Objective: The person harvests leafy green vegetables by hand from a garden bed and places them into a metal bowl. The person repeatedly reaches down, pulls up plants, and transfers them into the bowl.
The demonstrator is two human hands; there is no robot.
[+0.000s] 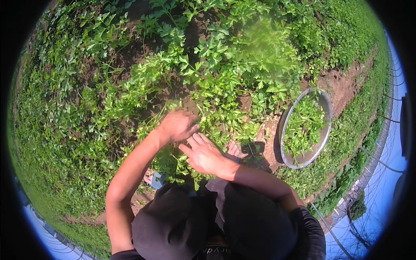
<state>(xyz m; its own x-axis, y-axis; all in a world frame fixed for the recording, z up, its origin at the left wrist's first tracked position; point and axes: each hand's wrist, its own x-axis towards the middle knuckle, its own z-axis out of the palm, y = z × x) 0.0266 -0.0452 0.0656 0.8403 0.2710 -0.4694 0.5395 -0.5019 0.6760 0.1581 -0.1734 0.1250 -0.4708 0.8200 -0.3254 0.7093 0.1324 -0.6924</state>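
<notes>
My left hand (pixel 179 125) reaches down among low leafy green plants (pixel 152 73), which look like flat-leaf parsley or celery. It is slightly blurred, and its fingers bend down towards pale stems. Close beside it, my right hand (pixel 204 156) lies palm down with fingers pointing towards the left hand's thumb. Below the two hands, loose-looking leafy sprigs (pixel 177 165) show between my forearms and knees. The undersides of both hands are hidden, so whether either grips stems cannot be told.
A round basin (pixel 320 144) with leafy cuttings (pixel 304 125) in it stands tilted at the right. Bare soil (pixel 344 86) runs beyond it. My feet are among the plants, toes (pixel 232 150) showing. Curved hoops (pixel 382 159) and a low wall (pixel 364 185) edge the plot.
</notes>
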